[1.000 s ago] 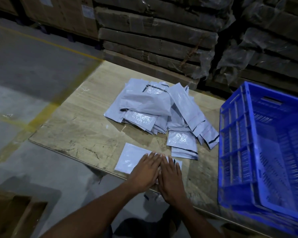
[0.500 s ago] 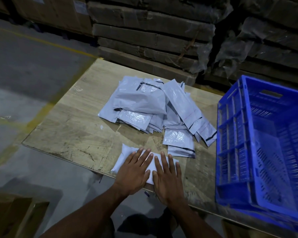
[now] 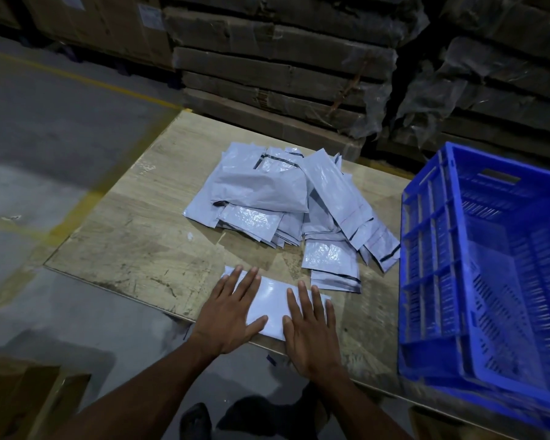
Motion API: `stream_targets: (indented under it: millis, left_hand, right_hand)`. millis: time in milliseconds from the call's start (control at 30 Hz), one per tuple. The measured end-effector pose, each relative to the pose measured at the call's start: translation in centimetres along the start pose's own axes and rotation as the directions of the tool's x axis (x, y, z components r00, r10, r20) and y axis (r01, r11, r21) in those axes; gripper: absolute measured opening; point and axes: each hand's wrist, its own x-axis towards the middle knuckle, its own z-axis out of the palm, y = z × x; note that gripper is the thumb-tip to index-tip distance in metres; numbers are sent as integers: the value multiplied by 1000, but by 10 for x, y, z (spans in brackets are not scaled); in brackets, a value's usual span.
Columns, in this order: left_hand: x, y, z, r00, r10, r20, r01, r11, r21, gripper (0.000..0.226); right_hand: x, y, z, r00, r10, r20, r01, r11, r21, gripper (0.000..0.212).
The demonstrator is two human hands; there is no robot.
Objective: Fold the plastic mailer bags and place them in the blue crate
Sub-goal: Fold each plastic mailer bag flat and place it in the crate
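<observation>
Here both hands—left hand and right hand, fingers straight, gripping nothing—press one mailer bag flat at the table's six o'clock edge, likely mid-fold; next, finish and carry it toward three o'clock, into the blue crate.

bare tabletop left, crate blocking right

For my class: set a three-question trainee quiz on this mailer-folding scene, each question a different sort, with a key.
1. True or false: both hands lie flat on the folded mailer.
2. The blue crate stands on which side of the mailer pile? A) left B) right
3. Fill in: the mailers rest on a worn wooden ____.

Key: 1 true, left hand, right hand. 2 B. 3 table.
</observation>
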Motion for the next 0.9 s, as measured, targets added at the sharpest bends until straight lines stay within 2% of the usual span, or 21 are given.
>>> stream_targets:
  millis: [233,367,500,533,900]
  left_hand:
    - [-8,-21,-4,1000,-28,15,27,998,62,71]
    - [-7,-17,-4,999,-34,11,33,997,74,71]
    - [-7,-17,-4,999,-44,10,43,997,61,71]
    - [-7,-17,-4,999,-40,8,40,998,54,71]
    - [-7,-20,-4,999,-34,36,30,996,84,74]
  right_hand:
    - [1,1,-1,999,-16,46,17,1000,-14,59]
    - [7,-6,-7,999,8,44,-6,999,-51,60]
    - [19,-45,-16,979,-197,43,196,980,34,57]
    - [22,-53,-14,978,-201,60,198,979,51,56]
    - [-6,2,-10,991,-49,125,43,998,51,82]
